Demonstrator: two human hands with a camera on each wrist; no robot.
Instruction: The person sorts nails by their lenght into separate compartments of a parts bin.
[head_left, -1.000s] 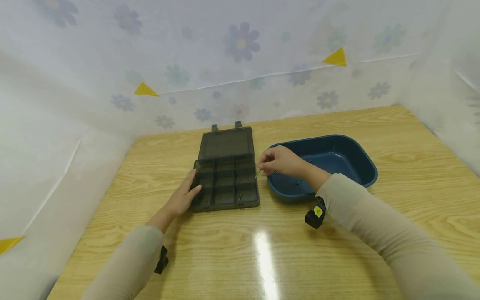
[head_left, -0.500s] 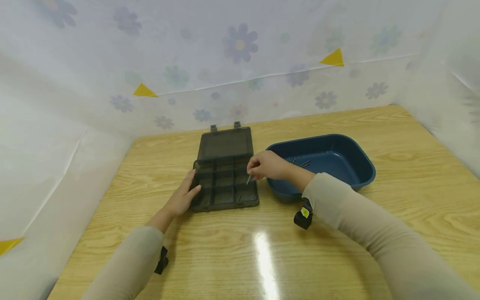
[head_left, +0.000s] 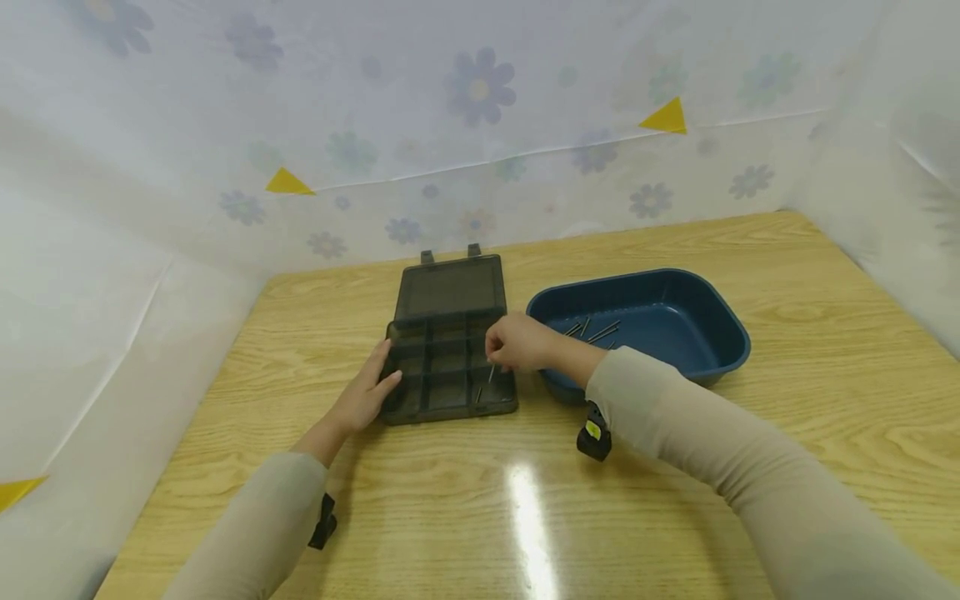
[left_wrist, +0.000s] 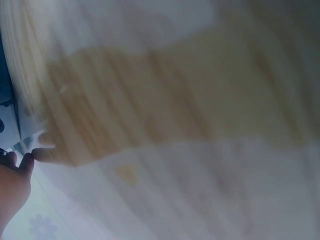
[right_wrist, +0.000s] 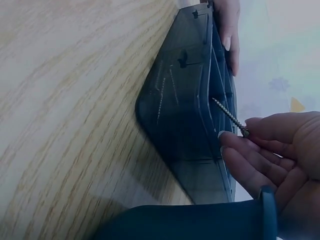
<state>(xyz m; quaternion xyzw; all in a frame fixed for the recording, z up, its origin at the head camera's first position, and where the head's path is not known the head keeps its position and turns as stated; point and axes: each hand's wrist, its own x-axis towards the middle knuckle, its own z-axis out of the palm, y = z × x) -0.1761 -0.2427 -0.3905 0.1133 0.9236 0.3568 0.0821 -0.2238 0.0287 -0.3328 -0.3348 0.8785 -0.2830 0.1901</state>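
A dark translucent organizer box [head_left: 447, 387] lies on the table with its lid [head_left: 452, 283] folded back. My left hand [head_left: 362, 402] rests against the box's left edge, fingers fairly straight and thumb on the near part of the rim. Over the right column of compartments, my right hand [head_left: 521, 342] pinches a screw [right_wrist: 230, 116] by its head end, tip pointing down toward the near right compartment. In that compartment lies a loose screw [head_left: 479, 395]; the right wrist view shows screws [right_wrist: 161, 100] through the box wall. The left wrist view shows mostly tabletop.
A deep blue basin [head_left: 720, 333] stands right of the box, holding several screws [head_left: 603, 332]; my right forearm passes over its near left rim. White flower-printed sheeting [head_left: 480, 167] closes off the back and sides of the wooden table [head_left: 420, 517].
My right hand has moved left and nearer from the basin's left rim to above the near right compartment, carrying the screw. The left hand has stayed in place on the box.
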